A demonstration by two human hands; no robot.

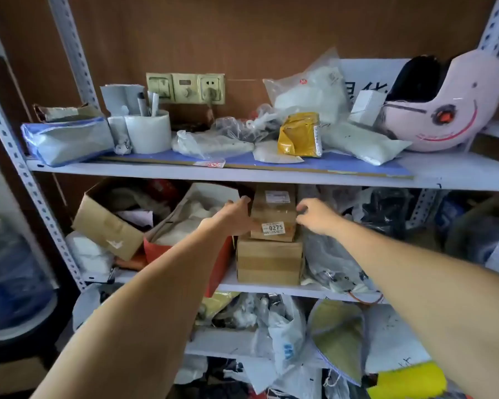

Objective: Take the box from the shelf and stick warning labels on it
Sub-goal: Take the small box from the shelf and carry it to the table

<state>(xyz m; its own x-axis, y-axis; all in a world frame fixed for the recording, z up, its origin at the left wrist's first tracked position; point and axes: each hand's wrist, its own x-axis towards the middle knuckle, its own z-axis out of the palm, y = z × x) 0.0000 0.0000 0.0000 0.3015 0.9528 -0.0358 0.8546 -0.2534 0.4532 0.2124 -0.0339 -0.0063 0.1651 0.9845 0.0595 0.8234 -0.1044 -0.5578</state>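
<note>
Item: small cardboard box [273,214], labelled 0275 — middle shelf [271,287], stacked on a larger carton [270,262]. Your left hand [234,216] lies spread at its 9 o'clock side, your right hand [317,216] loosely curled at 3 o'clock. Step: retrieval. Next — squeeze, lift clear.

One head-worn wide-angle cam only, so no 2nd view is shared. It is aimed fwd and slightly down at a shelf unit [271,175], close in: both forearms are seen stretching from the bottom edge, w/ frame edges bowed by the lens.
</note>
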